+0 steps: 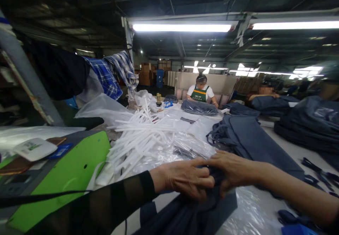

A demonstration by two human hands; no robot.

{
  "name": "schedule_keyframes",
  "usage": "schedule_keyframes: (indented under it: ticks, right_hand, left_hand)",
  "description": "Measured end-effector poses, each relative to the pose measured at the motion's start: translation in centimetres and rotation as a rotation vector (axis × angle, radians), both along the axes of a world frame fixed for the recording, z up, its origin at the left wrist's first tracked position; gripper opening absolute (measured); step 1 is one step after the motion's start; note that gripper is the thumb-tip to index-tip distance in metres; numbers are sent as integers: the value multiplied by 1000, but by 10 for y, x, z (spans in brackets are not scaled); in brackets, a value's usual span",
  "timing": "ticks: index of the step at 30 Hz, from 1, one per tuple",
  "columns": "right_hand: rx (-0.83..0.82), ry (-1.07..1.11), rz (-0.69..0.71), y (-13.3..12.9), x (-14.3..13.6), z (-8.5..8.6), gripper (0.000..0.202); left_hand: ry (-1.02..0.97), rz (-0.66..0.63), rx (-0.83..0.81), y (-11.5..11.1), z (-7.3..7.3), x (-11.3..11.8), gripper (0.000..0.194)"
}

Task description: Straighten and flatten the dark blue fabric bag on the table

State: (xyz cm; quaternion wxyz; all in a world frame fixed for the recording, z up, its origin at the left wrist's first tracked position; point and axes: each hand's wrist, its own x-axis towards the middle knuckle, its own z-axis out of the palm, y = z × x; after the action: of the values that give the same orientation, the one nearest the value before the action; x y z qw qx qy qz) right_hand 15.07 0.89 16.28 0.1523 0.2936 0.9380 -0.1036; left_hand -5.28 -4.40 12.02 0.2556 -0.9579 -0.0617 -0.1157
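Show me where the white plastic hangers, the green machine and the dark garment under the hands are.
white plastic hangers (137, 139), head view, middle of the pile.
green machine (76, 168), head view, its sloping top.
dark garment (190, 214), head view, fabric below both hands.

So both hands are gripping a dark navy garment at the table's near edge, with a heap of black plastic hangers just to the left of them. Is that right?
Not quite: the hangers are white, not black, as the head view shows. The rest holds: the left hand and right hand meet on the dark navy garment at the near edge of the table, with the heap just to their left.
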Motion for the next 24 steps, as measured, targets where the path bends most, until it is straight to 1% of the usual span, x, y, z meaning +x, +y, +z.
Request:
schedule_keyframes:
  ticks: [2,4,6,8,9,10,12,14,15,16,17,18,19,21,22,24]
  right_hand:
    - [-15,77,5,-8,4,-28,62]
    - [-26,147,-9,-13,6,-50,51]
    - [-18,190,-42,-14,7,-66,35]
    - [7,213,-82,-10,8,-77,17]
    - [14,221,-94,-8,8,-81,12]
    - [14,227,-101,-6,8,-84,10]
    - [5,234,-105,-3,9,-88,11]
    - [11,241,-115,-2,9,-90,11]
    - [20,247,-120,-1,8,-90,12]
    - [30,251,-125,-1,7,-91,12]
    - [41,250,-130,-1,6,-91,13]
    - [51,244,-134,0,4,-91,13]
    - [59,235,-139,0,1,-91,14]
    - [76,218,-148,1,-4,-90,15]
    - [81,213,-149,2,-6,-89,15]
    - [88,209,-148,3,-10,-88,15]
  left_hand:
    - [62,33,-59,-4,-12,0,29]
    - [88,51,-96,-8,-20,-2,31]
    - [91,63,-95,-10,-23,-7,31]
    - [83,115,-89,-13,-20,-15,33]
    - [81,173,-110,-15,-16,-21,35]
    - [79,262,-155,-20,-11,-28,34]
    - [60,521,-312,-34,2,-42,28]
    - [6,783,-530,-57,14,-55,22]
    - [-29,877,-641,-71,20,-61,24]
    - [-66,944,-745,-86,25,-66,29]
    - [-97,982,-833,-103,28,-70,34]
    - [-117,1007,-897,-121,31,-73,36]
    - [-135,1040,-927,-139,32,-74,36]
    - [-164,1100,-889,-173,26,-73,34]
    - [-171,1116,-841,-188,19,-70,33]
    - [-159,1107,-750,-211,-4,-63,29]
